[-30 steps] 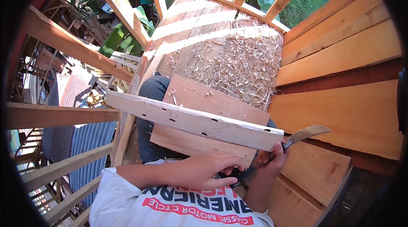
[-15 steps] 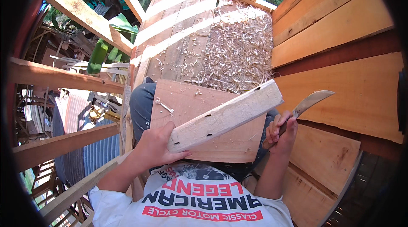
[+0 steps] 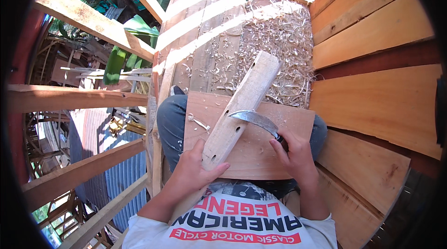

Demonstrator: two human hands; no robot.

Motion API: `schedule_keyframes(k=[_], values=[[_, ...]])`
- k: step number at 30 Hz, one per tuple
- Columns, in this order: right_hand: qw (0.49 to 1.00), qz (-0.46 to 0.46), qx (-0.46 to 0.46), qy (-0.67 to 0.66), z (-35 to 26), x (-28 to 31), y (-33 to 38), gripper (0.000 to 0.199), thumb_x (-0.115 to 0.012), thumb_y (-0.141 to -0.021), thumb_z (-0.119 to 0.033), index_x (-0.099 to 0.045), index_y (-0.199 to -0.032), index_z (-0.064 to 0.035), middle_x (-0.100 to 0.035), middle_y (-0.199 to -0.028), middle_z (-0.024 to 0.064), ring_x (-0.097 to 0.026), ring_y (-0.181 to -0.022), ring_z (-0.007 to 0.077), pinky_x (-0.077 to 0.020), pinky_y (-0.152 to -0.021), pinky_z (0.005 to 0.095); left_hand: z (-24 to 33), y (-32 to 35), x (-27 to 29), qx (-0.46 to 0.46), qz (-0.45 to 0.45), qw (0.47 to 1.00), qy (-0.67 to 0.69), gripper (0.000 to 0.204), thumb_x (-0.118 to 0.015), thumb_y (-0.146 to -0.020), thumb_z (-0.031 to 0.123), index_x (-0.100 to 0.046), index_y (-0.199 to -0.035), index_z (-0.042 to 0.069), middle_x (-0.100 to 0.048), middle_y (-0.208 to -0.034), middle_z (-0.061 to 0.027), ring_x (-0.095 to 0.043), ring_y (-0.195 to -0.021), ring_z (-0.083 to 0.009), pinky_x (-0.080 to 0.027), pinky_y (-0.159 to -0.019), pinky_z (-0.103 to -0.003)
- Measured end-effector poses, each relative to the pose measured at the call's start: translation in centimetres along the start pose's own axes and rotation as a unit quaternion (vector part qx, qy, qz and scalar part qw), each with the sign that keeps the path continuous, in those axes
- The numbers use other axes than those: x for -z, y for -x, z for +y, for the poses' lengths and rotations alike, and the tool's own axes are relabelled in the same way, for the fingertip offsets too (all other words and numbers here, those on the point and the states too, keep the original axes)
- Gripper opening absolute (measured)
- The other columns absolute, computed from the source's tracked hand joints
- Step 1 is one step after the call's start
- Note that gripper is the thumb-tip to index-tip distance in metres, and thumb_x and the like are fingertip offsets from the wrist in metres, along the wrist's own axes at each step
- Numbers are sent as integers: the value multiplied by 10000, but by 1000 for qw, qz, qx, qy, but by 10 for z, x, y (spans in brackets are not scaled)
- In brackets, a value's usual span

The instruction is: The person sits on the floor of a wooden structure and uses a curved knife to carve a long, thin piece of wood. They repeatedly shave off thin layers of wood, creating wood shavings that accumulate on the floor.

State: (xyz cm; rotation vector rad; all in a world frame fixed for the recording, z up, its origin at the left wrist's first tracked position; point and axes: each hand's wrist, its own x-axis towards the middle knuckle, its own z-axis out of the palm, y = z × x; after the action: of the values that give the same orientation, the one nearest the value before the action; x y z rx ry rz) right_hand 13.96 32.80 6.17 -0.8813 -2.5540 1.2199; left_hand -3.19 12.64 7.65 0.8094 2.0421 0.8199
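A board [image 3: 260, 151] is lying across the person's lap, a plank [image 3: 242, 109] on it pointing toward one o'clock, wood shavings [image 3: 274, 39] lying beyond at twelve.

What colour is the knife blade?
The blade is grey, dull metal with a curved edge. The head view shows it, lying across the plank.

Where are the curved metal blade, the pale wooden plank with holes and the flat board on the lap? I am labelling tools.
curved metal blade [image 3: 253, 119], head view, mid-blade.
pale wooden plank with holes [image 3: 244, 102], head view, middle face.
flat board on the lap [image 3: 291, 118], head view, bare right part.
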Motion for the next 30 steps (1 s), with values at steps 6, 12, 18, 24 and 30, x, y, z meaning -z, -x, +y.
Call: schedule_keyframes(k=[6,12,18,24,30], values=[[988,-31,48,144,0,-12,-1,318,-684,-848,-345,-613,-762,-47,-577,-594,137,-591,-517,308,-458,-478,379,-4,0,-3,20,1,998,63,560,-788,-719,311,-533,-1062,-50,-677,-841,-234,-703,-785,-324,-547,-685,-360],[975,-2,50,215,1,-10,-15,401,-688,-836,-408,-566,-685,-57,-556,-544,123,-573,-471,312,-448,-441,389,-11,0,-4,7,6,999,42,535,-803,-709,333,-543,-997,-36,-668,-776,-226,-697,-722,-343,-548,-628,-370],[988,-38,11,148,-4,-8,-10,289,-768,-764,-232,-581,-730,-13,-566,-602,137,-569,-510,283,-448,-483,357,-13,-1,-2,7,3,998,61,526,-808,-704,342,-541,-966,-29,-663,-757,-222,-695,-708,-346,-548,-618,-379],[997,-69,-24,-9,-7,0,-10,201,-735,-779,-126,-622,-870,14,-589,-687,150,-575,-576,254,-450,-531,333,-14,-4,-1,-4,4,997,74,534,-813,-698,347,-540,-965,-26,-666,-763,-219,-695,-705,-344,-547,-615,-376],[987,-62,-40,145,-6,-1,-5,189,-716,-806,-179,-613,-846,-26,-608,-666,153,-617,-594,324,-478,-540,410,-14,-5,-2,-7,3,999,52,530,-813,-699,346,-538,-957,-27,-663,-752,-222,-692,-697,-349,-545,-602,-378]])
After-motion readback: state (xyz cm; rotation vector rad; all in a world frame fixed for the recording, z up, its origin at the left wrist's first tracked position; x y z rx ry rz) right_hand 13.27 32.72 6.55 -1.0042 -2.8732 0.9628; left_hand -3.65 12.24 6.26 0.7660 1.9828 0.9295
